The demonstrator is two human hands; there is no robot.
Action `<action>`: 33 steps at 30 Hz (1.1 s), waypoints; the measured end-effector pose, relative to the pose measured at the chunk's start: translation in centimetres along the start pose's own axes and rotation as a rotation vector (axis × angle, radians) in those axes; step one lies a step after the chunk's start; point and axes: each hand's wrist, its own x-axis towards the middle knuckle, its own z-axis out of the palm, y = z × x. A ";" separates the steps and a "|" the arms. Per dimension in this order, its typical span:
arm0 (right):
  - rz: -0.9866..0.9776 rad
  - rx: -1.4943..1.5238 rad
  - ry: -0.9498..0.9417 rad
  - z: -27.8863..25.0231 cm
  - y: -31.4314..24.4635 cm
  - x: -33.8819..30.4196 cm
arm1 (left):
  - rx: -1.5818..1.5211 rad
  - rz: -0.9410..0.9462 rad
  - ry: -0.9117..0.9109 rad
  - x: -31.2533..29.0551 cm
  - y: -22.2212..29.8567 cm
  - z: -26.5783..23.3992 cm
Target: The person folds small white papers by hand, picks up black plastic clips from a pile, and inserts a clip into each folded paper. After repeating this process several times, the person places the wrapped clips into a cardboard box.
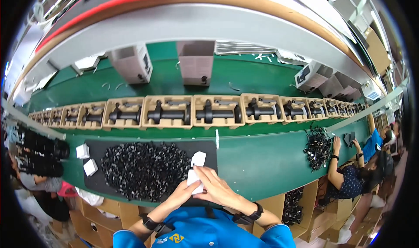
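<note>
Between my two hands, over the right end of a black mat (210, 149), is a small white box (195, 177) with a white flap standing up at its far end. My left hand (180, 194) is closed on its near left side. From the right, my right hand (214, 187) lies over the box with its fingers pressed against it. Part of the box is hidden under these fingers. Just left of my hands, a wide heap of small black parts (144, 169) covers much of the mat. Two small white boxes, one farther (82, 151) and one nearer (91, 167), sit at the mat's left end.
A long row of brown moulded trays (218, 123) with black tube-shaped devices crosses beyond the mat. Behind it stand open cartons (195, 67) under a grey shelf edge (209, 18). To the right lie tangled black cables (317, 148), near a co-worker (349, 178). Cardboard boxes (273, 204) stand below the table.
</note>
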 end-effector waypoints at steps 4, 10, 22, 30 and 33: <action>0.058 -0.035 0.056 2.4 -3.7 0.4 | 0.002 0.052 -0.018 -2.5 -1.1 -1.8; -0.150 -0.418 0.131 4.8 -6.8 0.9 | -0.224 0.101 0.023 -6.1 -2.0 -3.9; -0.591 -0.384 0.362 9.1 -8.9 3.0 | -0.172 0.032 -0.207 -12.0 -2.7 -9.3; 0.012 0.242 -0.106 8.2 -13.2 5.1 | -0.038 0.006 -0.234 -13.4 -1.6 -11.9; 0.285 0.318 -0.486 8.0 -13.7 6.4 | 0.283 0.211 -0.304 -13.5 -1.5 -12.8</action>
